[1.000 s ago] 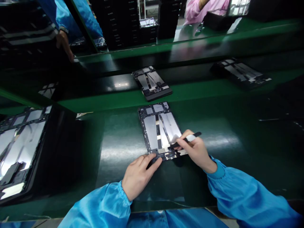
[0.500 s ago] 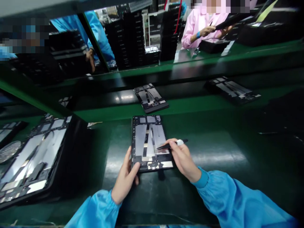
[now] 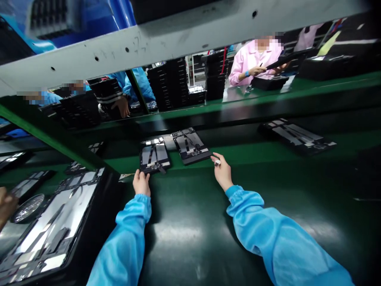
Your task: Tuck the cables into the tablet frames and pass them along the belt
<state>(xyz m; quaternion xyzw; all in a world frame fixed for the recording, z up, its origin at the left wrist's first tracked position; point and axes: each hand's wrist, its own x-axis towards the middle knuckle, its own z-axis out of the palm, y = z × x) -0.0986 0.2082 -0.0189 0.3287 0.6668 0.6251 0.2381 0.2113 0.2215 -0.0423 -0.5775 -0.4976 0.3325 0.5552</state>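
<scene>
An opened tablet (image 3: 154, 155) with grey battery panels and dark ribbon cables lies on the green strip beyond the work surface. My left hand (image 3: 141, 182) is closed on its near left corner. A second opened tablet (image 3: 191, 145) lies just right of it, slightly turned. My right hand (image 3: 222, 171) is beside that tablet's near right corner, fingers curled. The white-wrapped part of the tweezers (image 3: 217, 162) shows between its fingers; their black tips are hidden.
A tall stack of opened tablets (image 3: 59, 222) stands at left, near a round clear dish (image 3: 29, 208) and another person's hand (image 3: 3, 204). Another tablet (image 3: 294, 135) lies far right. A white beam (image 3: 166, 39) crosses above. A person in pink (image 3: 253, 59) works opposite.
The tablet moved from the work surface in front of me forward and left onto the green strip, with my left hand. My right hand moved forward, away from it. The view shifted upward.
</scene>
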